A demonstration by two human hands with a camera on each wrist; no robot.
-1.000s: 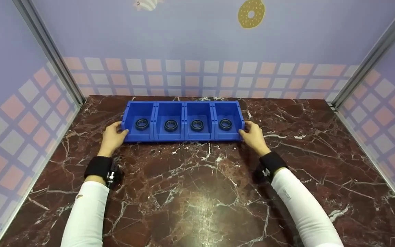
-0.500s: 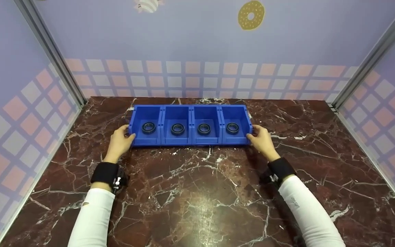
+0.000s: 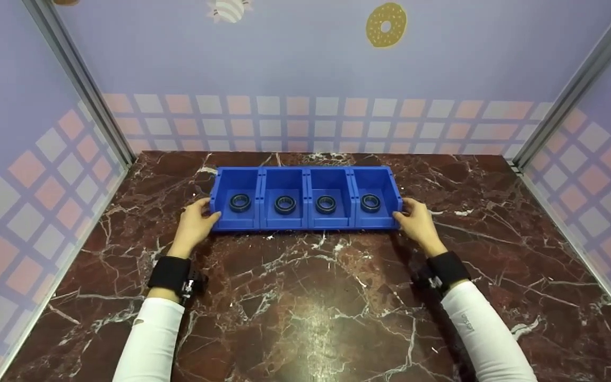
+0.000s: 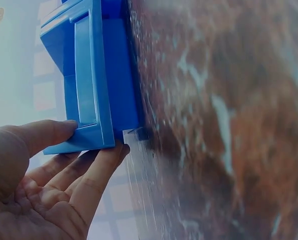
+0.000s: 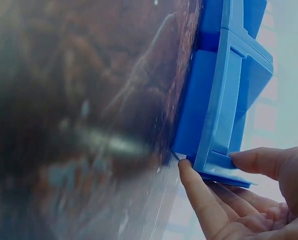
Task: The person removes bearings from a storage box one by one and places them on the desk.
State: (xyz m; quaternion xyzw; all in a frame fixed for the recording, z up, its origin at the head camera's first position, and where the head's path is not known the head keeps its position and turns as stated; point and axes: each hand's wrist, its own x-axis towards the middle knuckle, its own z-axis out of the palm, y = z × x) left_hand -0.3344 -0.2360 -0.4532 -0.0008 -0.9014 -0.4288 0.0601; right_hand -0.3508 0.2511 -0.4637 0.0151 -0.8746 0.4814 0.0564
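As left hand (image 3: 195,225) and right hand (image 3: 417,223) pinch opposite ends, blue bin row (image 3: 307,209) lies between the fingers (image 4: 96,180), long axis hand to hand, neither nearer.

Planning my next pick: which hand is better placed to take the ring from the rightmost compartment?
Probably the right hand: it grips the right end of the blue bin row, nearest that ring; the left hand holds the opposite end.

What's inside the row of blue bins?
Each of the four blue bins holds one dark ring. Whatever lies directly under each ring is covered and can't be seen.
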